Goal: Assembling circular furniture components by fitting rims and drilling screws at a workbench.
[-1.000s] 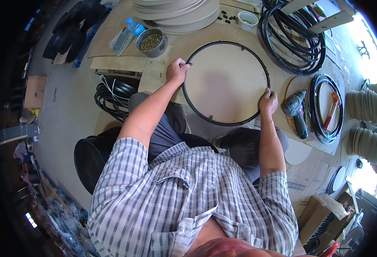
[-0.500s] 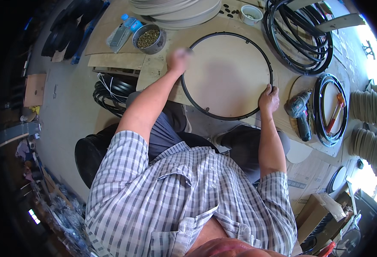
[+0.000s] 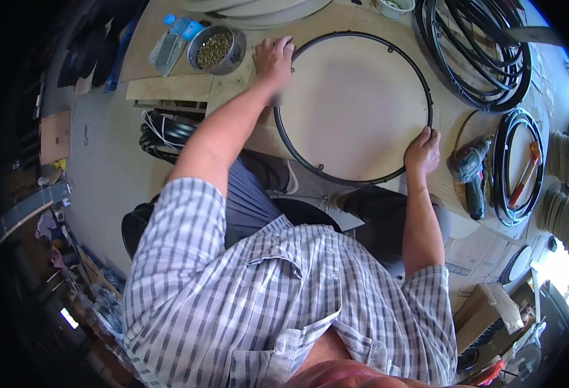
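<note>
A large round pale board (image 3: 355, 110) with a thin black rim lies in front of me, its near edge reaching past the table edge over my legs. My left hand (image 3: 273, 63) has its fingers curled at the upper left of the rim. On the opposite side, lower right, my right hand (image 3: 422, 155) grips the rim with the thumb on top. Small dark fittings sit at intervals along the rim. A soft darker blur covers the middle of the board.
Left of the board stand a metal bowl of small brass-coloured pieces (image 3: 216, 50) and a plastic bottle (image 3: 182, 27). To the right lie a cordless drill (image 3: 470, 174), black rings (image 3: 472, 84) and a hammer (image 3: 525, 174). Pale discs (image 3: 265, 14) are stacked at the back.
My left hand has shifted farther up along the rim and shows more sharply. My right hand keeps its hold. The whole view has shifted slightly, with the board appearing larger.
</note>
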